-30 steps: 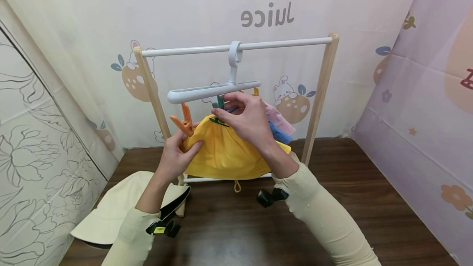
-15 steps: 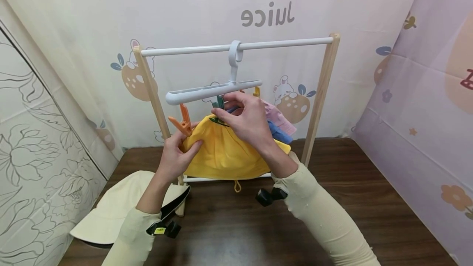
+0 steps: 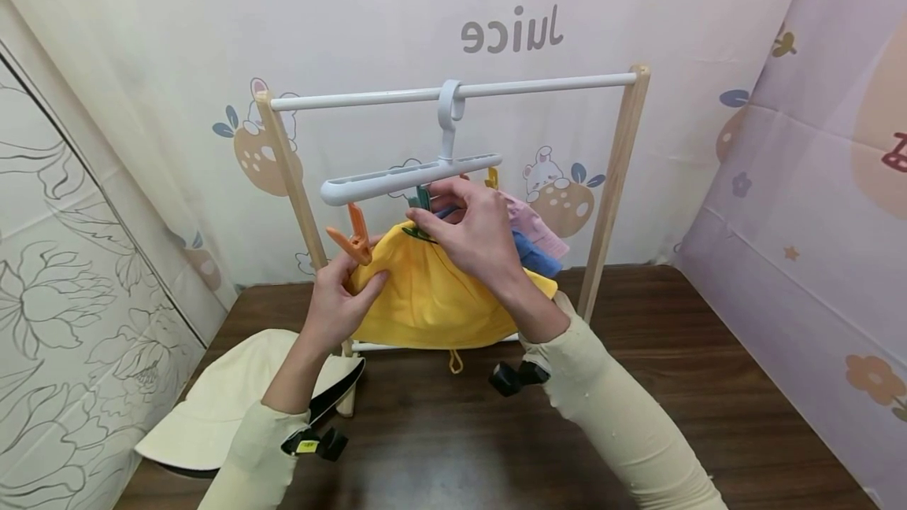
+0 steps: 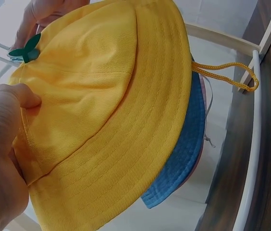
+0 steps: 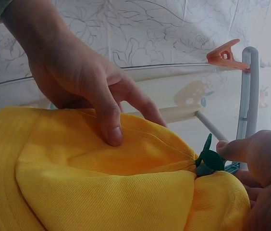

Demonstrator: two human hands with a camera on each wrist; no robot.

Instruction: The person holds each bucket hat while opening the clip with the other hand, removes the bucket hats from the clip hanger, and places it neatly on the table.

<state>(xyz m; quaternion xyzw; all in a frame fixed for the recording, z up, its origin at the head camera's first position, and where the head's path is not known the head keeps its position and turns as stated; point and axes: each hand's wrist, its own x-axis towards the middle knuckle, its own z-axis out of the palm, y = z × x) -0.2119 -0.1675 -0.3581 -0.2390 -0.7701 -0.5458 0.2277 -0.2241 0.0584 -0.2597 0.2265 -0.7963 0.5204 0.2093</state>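
Note:
A yellow bucket hat (image 3: pixel 425 301) with green leaves (image 4: pixel 26 50) on its crown hangs below the light grey hanger (image 3: pixel 397 179). My left hand (image 3: pixel 335 301) grips the side of its crown, thumb in front and fingers behind. At the crown's top, my right hand (image 3: pixel 478 227) pinches a green clothespin (image 3: pixel 423 197) under the hanger's bar. In the right wrist view that clothespin is partly hidden by the leaves and my right hand (image 5: pixel 265 168). An orange clothespin (image 3: pixel 357 238) hangs from the hanger's near end, just above my left fingers.
Blue (image 3: pixel 536 256) and pink (image 3: pixel 534 225) hats hang behind the yellow one, near a yellow clothespin (image 3: pixel 492 176). The hanger hooks over the rack's white rail (image 3: pixel 553 85). A cream bucket hat (image 3: pixel 220 400) lies at the left on the dark wooden table (image 3: pixel 439 431).
The hanger's near end has dipped slightly, and the orange clothespin with it. Both hands keep nearly the same place on the hat and green clothespin.

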